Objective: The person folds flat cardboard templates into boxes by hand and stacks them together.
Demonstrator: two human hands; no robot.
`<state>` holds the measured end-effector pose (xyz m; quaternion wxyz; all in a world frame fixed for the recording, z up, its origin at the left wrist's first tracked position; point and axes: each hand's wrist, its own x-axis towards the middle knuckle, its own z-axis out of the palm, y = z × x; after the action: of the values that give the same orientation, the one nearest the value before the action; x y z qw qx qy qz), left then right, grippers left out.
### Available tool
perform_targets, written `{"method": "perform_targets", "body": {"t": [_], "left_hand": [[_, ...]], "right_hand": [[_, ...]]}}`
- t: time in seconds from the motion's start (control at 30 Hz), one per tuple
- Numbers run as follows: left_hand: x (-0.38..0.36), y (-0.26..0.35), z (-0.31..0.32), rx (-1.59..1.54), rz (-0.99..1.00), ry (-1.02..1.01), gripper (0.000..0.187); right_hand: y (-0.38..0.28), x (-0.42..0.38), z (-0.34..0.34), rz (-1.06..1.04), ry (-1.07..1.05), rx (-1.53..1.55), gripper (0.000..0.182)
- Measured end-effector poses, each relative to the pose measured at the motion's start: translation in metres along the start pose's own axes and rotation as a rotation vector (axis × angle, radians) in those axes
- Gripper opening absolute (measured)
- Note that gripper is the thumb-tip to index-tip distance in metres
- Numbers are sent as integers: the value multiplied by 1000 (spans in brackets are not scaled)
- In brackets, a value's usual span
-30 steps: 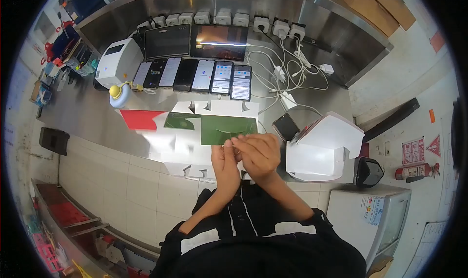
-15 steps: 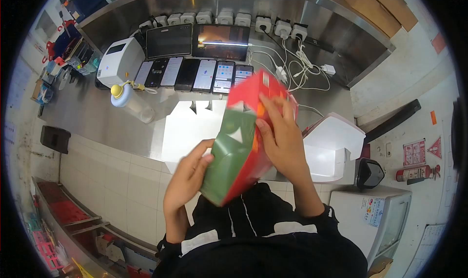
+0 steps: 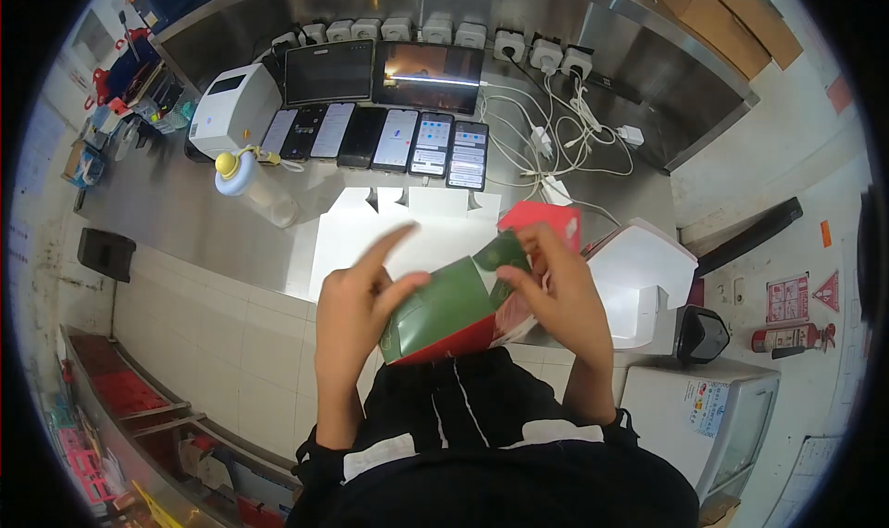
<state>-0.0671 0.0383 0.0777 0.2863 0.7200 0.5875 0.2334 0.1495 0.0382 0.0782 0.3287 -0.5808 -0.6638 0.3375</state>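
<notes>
A red and green cardboard box (image 3: 443, 308) is held in front of my body at the table's near edge, its green side up and its end flaps standing open at the right. My left hand (image 3: 347, 310) grips its left end. The thumb lies on the green panel, the index finger is lifted away, and the other fingers are hidden. My right hand (image 3: 567, 292) pinches a green end flap (image 3: 501, 253) between thumb and fingers. Behind that hand a red flap (image 3: 546, 220) sticks out. Flat white cardboard (image 3: 407, 215) lies on the table beyond the box.
An open white carton (image 3: 630, 282) sits to the right. Several phones (image 3: 395, 139) line up before two tablets (image 3: 428, 76). A label printer (image 3: 234, 111) and a yellow-capped bottle (image 3: 259, 193) stand left. White cables (image 3: 579, 125) tangle at the back right.
The box has tipped from upright to lying nearly flat and come lower. Its right end now shows opened flaps. My right hand has moved down onto a flap, and my left index finger has lifted.
</notes>
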Motion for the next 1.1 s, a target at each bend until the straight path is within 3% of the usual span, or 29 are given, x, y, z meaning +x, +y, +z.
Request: {"method": "perform_targets", "body": {"t": [0.07,0.13,0.2,0.23,0.27,0.33,0.37,0.4,0.47,0.5,0.53,0.6,0.67,0.73,0.9,0.93,1.0,1.07,1.1], "left_hand": [[-7,0,8,-304,-59,366,72],[-25,5,6,-260,-70,286,83],[-32,8,17,1,242,444,84],[-34,15,18,-168,261,389,72],[-35,13,16,-168,258,387,72],[-34,8,11,159,410,276,52],[-32,12,10,174,428,301,34],[-30,13,7,174,429,302,34],[-29,11,2,190,621,223,33],[-28,7,2,192,621,223,33],[-27,2,5,212,619,270,34],[-25,-2,5,231,619,315,35],[-27,-2,5,235,610,276,36],[-27,-5,7,197,616,220,33],[-29,-14,16,9,670,60,29],[-29,-23,21,8,671,59,29],[-29,-39,32,14,526,292,30],[-30,-47,46,74,559,387,35],[-28,-47,50,138,584,488,40]], "right_hand": [[23,2,5,7,121,180,23],[31,3,6,16,245,361,22],[30,2,5,-87,388,693,23],[22,1,2,-79,385,833,22],[18,0,-3,-75,383,833,22],[12,-3,-18,-274,183,554,20],[1,-8,-25,-310,73,400,17],[-5,-10,-27,-312,74,400,17],[-16,-13,-19,-389,-51,130,16],[-20,-14,-12,-386,102,74,15],[-20,-15,-8,-387,103,74,15],[-17,-15,-2,-287,376,105,18],[-12,-10,1,-368,357,134,19],[-6,-4,-1,-461,47,179,20],[13,4,9,-489,-120,222,19],[14,-1,13,-497,-13,161,18],[22,-14,31,-500,99,100,19],[38,-31,59,-516,752,58,48],[34,-36,72,-426,708,447,75]]}}
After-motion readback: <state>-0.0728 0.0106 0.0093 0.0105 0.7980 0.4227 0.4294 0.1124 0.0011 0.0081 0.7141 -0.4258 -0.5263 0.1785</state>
